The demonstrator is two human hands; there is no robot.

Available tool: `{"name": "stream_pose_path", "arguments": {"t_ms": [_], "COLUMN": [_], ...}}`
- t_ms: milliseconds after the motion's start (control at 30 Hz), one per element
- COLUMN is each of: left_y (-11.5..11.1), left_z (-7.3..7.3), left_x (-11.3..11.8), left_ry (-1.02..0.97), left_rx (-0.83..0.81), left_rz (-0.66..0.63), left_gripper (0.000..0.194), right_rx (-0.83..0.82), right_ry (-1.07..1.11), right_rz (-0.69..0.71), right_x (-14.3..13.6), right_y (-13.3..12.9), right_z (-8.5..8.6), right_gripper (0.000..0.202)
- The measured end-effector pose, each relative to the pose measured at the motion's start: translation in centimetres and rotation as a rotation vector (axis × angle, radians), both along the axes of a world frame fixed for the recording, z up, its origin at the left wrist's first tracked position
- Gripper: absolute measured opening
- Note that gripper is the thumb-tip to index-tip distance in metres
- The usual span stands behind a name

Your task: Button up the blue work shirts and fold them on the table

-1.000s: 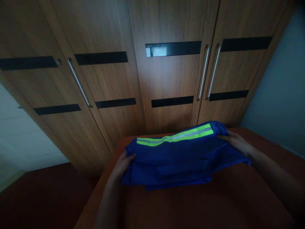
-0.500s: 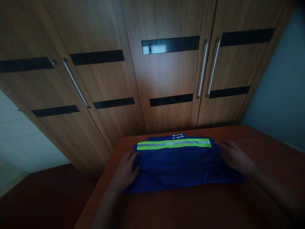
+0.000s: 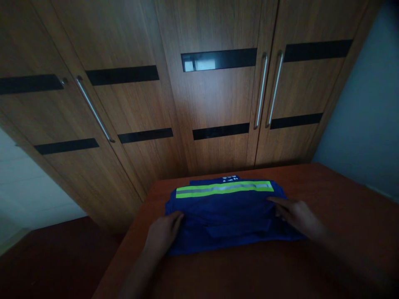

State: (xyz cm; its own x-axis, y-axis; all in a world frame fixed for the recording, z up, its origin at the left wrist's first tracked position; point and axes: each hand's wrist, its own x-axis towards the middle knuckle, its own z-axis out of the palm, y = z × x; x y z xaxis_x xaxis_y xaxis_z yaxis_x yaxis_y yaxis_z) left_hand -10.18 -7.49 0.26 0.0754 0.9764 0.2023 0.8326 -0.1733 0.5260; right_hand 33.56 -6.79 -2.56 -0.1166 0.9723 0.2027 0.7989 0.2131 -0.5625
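The left hand (image 3: 163, 232) pinches the left edge of a folded blue garment (image 3: 224, 211), which lies on the table (image 3: 330, 182) between both hands. The right hand (image 3: 299, 214) touches the garment's other end; whether it grips cannot be told. Ahead of the hands runs a yellow-green stripe (image 3: 224, 189), beyond it a wooden wardrobe (image 3: 215, 99).

Free tabletop (image 3: 336, 187) right of the right hand (image 3: 301, 218), wardrobe (image 3: 215, 99) behind.

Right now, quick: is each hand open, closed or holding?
Left hand: on the left end of the blue garment; grip cannot be told.
Right hand: on its right side; grip cannot be told.
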Motion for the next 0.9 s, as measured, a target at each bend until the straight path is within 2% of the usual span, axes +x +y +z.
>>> {"name": "stream_pose_path", "arguments": {"t_ms": [133, 200, 300, 400, 500, 600, 700, 800, 900], "left_y": [2.8, 5.3, 9.7, 13.6, 15.7, 15.5, 13.5, 11.1, 9.6], "left_z": [2.2, 3.5, 5.0, 5.3, 4.1, 2.2, 0.0, -1.7, -2.7], "left_x": [0.4, 0.7, 1.3, 2.1, 2.9, 3.4, 3.3, 2.7, 1.8], "left_ry": [-0.284, -0.41, -0.452, -0.366, -0.193, -0.086, -0.063, -0.014, 0.094], "left_rx": [0.035, 0.14, 0.262, 0.257, 0.244, 0.222, 0.166, 0.098, 0.053], "left_rz": [0.008, -0.02, -0.106, -0.103, -0.091, -0.099, -0.132, -0.151, -0.11], "left_gripper": [0.025, 0.022, 0.032, 0.053, 0.072, 0.063, 0.047, 0.052, 0.059], "right_rx": [0.177, 0.266, 0.3, 0.245, 0.174, 0.126, 0.093, 0.054, 0.027], "right_ry": [0.111, 0.129, 0.178, 0.268, 0.307, 0.268, 0.214, 0.124, -0.102], "right_rz": [-0.091, -0.105, -0.08, -0.034, 0.001, 0.039, 0.082, 0.125, 0.151], "right_x": [-0.9, -1.1, -1.2, -1.5, -2.2, -2.8, -2.9, -2.6, -1.8], "right_y": [3.0, 5.5, 10.0, 14.2, 16.6, 16.5, 14.6, 12.4, 10.8], "right_z": [3.1, 4.7, 6.3, 6.4, 5.0, 3.0, 0.6, -1.6, -3.2], "right_gripper": [0.036, 0.036, 0.039, 0.052, 0.068, 0.067, 0.062, 0.057, 0.057]}}
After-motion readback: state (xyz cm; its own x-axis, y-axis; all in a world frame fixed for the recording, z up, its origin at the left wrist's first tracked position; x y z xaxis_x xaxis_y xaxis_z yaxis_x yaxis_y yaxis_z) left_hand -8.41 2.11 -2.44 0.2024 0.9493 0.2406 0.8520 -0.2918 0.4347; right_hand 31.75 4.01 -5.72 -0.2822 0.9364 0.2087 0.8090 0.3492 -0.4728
